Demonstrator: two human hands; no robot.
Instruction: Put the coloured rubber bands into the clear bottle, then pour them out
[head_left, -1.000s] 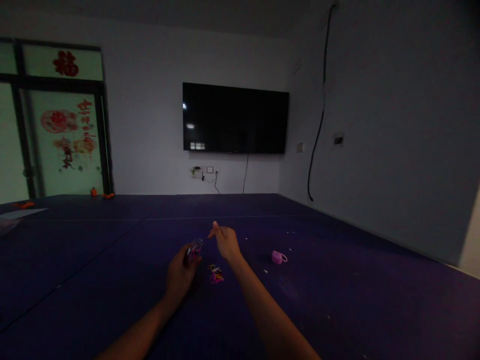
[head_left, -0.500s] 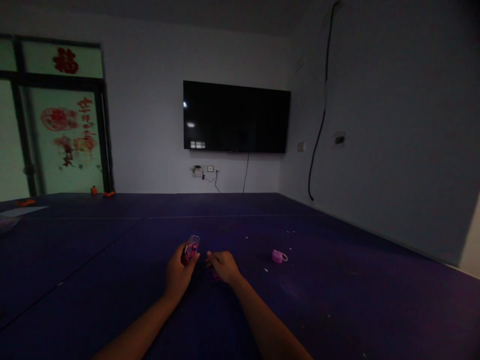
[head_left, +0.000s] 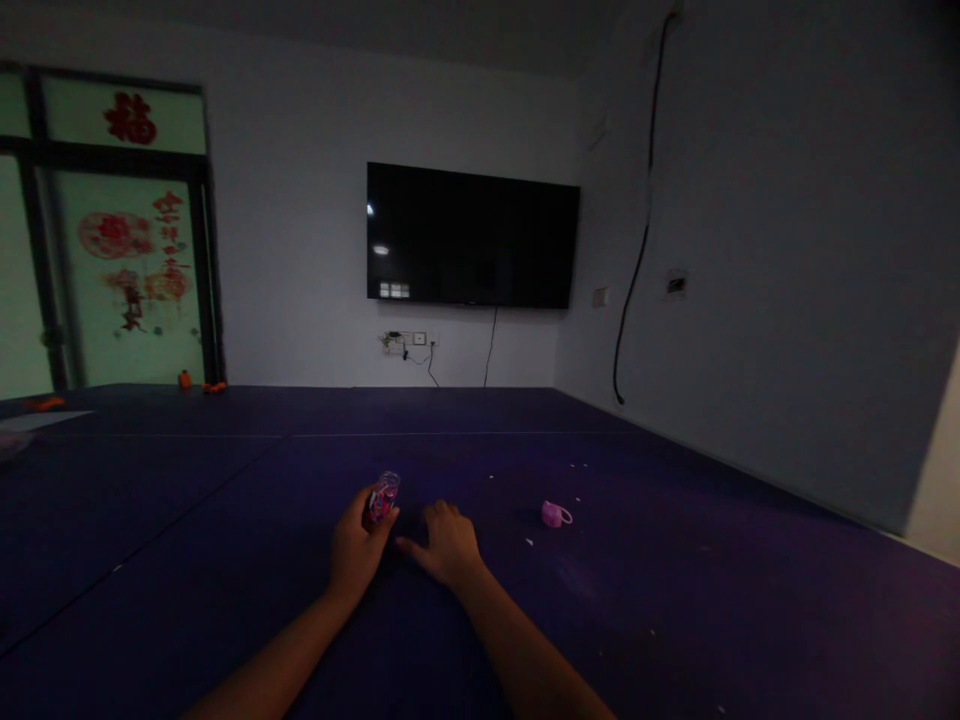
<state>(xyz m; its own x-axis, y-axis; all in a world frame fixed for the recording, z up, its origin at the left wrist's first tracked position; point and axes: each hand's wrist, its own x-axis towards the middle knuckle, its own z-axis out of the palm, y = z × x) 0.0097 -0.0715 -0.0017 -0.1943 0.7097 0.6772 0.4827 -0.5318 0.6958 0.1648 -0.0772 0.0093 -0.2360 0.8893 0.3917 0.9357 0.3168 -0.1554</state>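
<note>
My left hand (head_left: 358, 535) is closed round a small clear bottle (head_left: 384, 496), tilted a little, with its open end up. Pink and purple bits fill the lower part of the bottle; their exact kind is too small to tell. Just right of it, my right hand (head_left: 450, 543) is low over the dark purple surface (head_left: 480, 620), palm down. Its thumb stretches toward the bottle, apart from the bent fingers, and nothing shows between them. What lies beneath the palm is hidden. Farther right sits a pink cap with a loop (head_left: 552, 515), touched by neither hand.
Small white scraps (head_left: 529, 542) dot the surface around the cap. Orange objects (head_left: 214, 388) and a pale sheet (head_left: 49, 420) lie at the far left. A television (head_left: 472, 235) hangs on the back wall, and a black cable (head_left: 636, 270) runs down the right wall.
My right hand has spread its thumb from the fingers and turned palm down. The purple bits seen beneath it before are out of sight. My left hand keeps the bottle nearly still.
</note>
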